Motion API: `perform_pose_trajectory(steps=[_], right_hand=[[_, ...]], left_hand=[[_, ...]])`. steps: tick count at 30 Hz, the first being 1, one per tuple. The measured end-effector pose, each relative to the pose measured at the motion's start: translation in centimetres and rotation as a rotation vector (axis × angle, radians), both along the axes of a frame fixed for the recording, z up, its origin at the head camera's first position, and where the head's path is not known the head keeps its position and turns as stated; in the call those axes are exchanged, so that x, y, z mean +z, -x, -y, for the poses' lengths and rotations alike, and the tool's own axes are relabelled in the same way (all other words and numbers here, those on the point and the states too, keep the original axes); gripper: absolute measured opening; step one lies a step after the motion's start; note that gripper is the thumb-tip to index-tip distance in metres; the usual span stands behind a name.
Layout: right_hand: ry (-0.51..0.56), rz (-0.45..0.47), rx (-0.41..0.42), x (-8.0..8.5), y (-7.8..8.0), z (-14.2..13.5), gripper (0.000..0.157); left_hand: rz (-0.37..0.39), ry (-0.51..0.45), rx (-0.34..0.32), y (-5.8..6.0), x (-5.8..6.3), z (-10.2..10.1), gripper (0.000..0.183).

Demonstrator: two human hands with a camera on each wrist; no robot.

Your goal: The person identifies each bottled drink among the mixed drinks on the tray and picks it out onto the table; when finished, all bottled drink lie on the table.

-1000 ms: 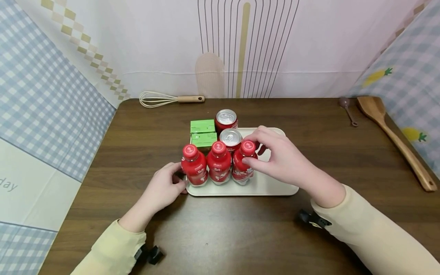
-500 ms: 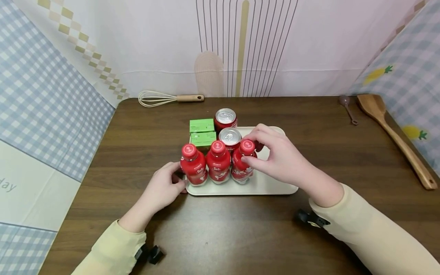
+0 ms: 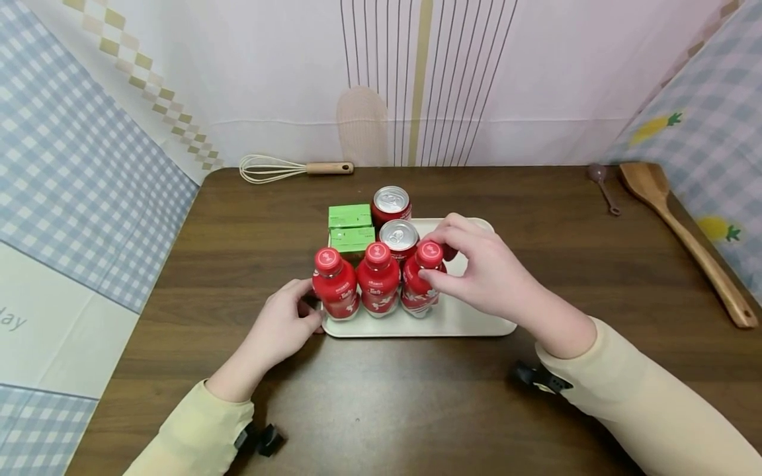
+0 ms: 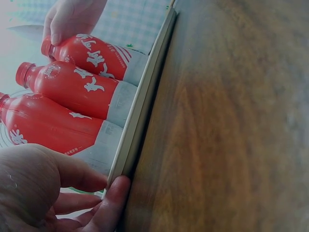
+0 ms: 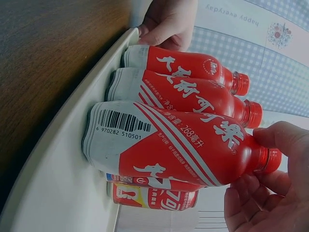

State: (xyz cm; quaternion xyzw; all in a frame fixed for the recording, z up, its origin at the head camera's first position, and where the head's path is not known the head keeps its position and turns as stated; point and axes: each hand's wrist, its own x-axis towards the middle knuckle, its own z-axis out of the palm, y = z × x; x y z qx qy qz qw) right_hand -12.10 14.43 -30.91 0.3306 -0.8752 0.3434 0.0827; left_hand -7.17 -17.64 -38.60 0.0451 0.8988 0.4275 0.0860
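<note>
Three red bottles stand in a row along the front of a cream tray (image 3: pixel 470 320): a left bottle (image 3: pixel 336 291), a middle bottle (image 3: pixel 379 284) and a right bottle (image 3: pixel 421 284). My right hand (image 3: pixel 485 271) holds the right bottle around its neck, just under the cap, thumb on the near side. My left hand (image 3: pixel 286 324) pinches the tray's left rim beside the left bottle; the left wrist view shows its fingers on both sides of the rim (image 4: pixel 126 140). Behind the bottles are two green boxes (image 3: pixel 351 228) and two red cans with silver tops, a front can (image 3: pixel 399 235) and a back can (image 3: pixel 391 201).
A whisk (image 3: pixel 297 169) lies at the table's back edge. On the right are a small brown spoon (image 3: pixel 602 188) and a wooden spatula (image 3: pixel 684 241). Bare tray surface shows right of the bottles. Patterned cloth (image 3: pixel 286 79) hangs behind the brown table (image 3: pixel 381 410).
Almost nothing differs. Both hands keep their holds on the bottle and the tray, and the whole view shifts by a few pixels.
</note>
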Motion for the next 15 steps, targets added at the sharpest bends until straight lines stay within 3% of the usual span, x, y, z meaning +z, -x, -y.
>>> perform_pose_trajectory(steps=[15], right_hand=[[0.007, -0.013, -0.008, 0.62, -0.26, -0.62, 0.031]], left_hand=[[-0.004, 0.018, 0.008, 0.09, -0.40, -0.01, 0.042]])
